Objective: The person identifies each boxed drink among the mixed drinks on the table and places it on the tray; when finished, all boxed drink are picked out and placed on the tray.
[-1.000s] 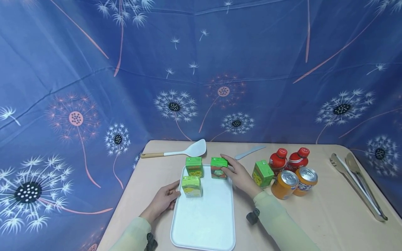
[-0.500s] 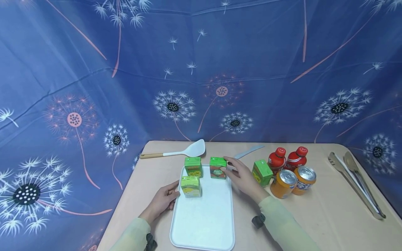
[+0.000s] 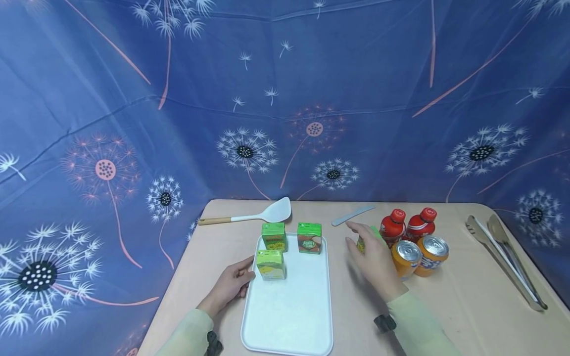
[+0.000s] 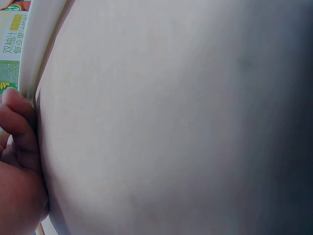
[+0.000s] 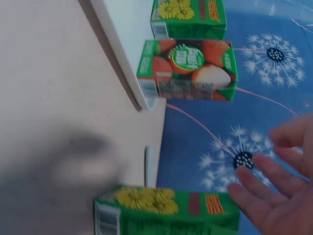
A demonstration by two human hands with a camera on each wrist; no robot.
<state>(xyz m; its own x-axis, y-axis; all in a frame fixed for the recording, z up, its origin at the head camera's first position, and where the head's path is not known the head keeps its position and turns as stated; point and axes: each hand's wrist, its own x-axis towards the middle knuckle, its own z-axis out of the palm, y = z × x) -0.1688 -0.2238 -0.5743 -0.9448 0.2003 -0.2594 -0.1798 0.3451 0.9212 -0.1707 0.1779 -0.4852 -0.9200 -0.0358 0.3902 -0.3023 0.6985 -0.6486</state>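
Observation:
My left hand (image 3: 231,282) holds the left rim of a white tray (image 3: 294,316); curled fingers (image 4: 19,122) show at that rim in the left wrist view. Three small green juice boxes stand on the tray: a yellow-green one (image 3: 271,267), one with yellow flowers (image 3: 274,240) behind it, and one with reddish fruit (image 3: 309,240) at the back right. My right hand (image 3: 376,259) hovers with fingers spread beside another flower-printed juice box (image 5: 166,210) off the tray. It partly hides that box in the head view, and a gap shows between them in the right wrist view.
Two red-capped bottles (image 3: 393,226) and two orange cans (image 3: 406,259) stand right of my right hand. Behind the tray lie a white spatula (image 3: 276,211) and a pale blue knife (image 3: 353,216). Long serving utensils (image 3: 507,262) lie at the right table edge.
My right hand has let go of the fruit-printed juice box at the tray's back right and moved right to the box beside the cans. My left hand has stayed at the rim.

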